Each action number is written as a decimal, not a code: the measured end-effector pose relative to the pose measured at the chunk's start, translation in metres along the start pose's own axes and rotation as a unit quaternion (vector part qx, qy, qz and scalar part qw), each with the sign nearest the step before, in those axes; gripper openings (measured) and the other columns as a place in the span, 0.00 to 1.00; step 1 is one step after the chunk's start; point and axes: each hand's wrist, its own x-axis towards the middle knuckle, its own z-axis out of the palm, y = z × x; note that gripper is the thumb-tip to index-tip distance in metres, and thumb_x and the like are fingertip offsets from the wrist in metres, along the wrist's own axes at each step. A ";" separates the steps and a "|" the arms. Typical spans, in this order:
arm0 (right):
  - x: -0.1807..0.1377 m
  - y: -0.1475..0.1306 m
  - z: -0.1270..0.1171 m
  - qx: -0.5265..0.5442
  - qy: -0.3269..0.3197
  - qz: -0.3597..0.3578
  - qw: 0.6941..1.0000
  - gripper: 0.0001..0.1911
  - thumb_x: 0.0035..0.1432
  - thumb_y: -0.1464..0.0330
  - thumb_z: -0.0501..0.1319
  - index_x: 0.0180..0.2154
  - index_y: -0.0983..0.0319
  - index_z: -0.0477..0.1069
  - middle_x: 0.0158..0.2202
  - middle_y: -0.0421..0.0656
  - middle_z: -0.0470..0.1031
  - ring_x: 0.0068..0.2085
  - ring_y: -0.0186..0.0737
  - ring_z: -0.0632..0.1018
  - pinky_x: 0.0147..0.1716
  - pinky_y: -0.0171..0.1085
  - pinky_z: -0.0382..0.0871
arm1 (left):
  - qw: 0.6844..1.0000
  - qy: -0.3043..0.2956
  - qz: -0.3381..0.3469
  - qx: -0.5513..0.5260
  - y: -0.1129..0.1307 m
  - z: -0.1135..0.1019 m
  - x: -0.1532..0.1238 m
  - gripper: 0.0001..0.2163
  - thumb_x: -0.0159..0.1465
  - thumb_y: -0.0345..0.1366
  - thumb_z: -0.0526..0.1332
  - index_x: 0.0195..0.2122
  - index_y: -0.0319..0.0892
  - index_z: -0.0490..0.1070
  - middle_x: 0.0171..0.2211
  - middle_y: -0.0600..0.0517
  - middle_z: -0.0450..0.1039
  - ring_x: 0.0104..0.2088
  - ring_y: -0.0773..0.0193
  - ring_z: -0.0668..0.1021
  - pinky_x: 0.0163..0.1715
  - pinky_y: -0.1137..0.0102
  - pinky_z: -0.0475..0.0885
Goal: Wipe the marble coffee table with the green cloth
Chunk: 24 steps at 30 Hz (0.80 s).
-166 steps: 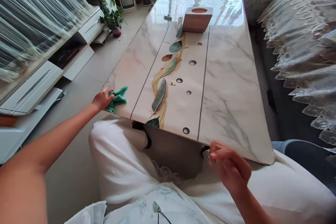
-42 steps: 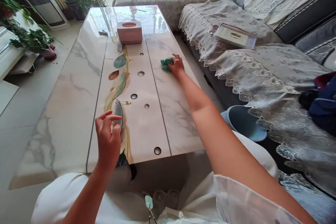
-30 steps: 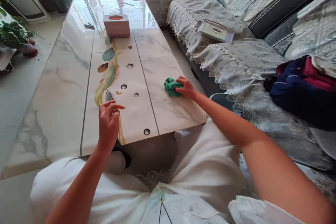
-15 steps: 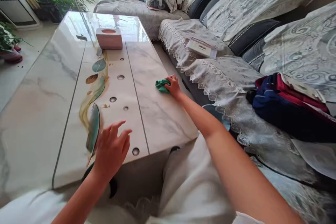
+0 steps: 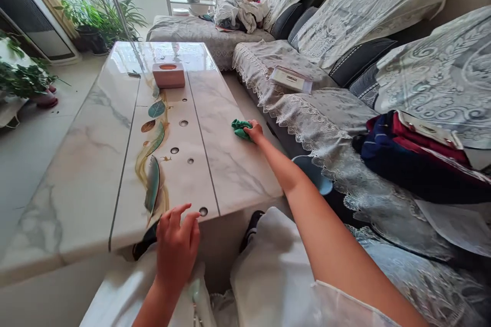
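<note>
My right hand (image 5: 254,131) reaches out over the right side of the marble coffee table (image 5: 95,143) and grips a bunched green cloth (image 5: 240,128), pressing it on the tabletop near the right edge. My left hand (image 5: 177,245) hovers at the near edge of the table, fingers loosely spread, holding nothing. A painted leaf pattern and several round dots run down the table's middle panel. A pink tissue box (image 5: 169,74) stands far up the table.
A sofa with lace covers (image 5: 330,107) runs along the right, with a flat booklet (image 5: 290,79) and a heap of dark blue and red clothes (image 5: 410,156) on it. A blue bowl-shaped thing (image 5: 311,173) sits between table and sofa. Potted plants (image 5: 92,15) stand far left.
The green cloth went from my left hand at the table's left edge to my right hand on the right side. Over the last second it slid back and forth; my left hand drew back to the near edge.
</note>
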 end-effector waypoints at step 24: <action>-0.382 -0.254 0.130 -0.141 -0.102 -0.136 0.975 0.18 0.65 0.62 0.60 0.54 0.59 0.75 0.54 0.51 0.74 0.55 0.54 0.72 0.51 0.50 0.68 | 0.838 0.374 -0.345 -0.197 -0.049 -0.115 -0.118 0.10 0.61 0.33 0.52 0.31 0.41 0.73 0.31 0.51 0.75 0.36 0.62 0.74 0.41 0.67 0.66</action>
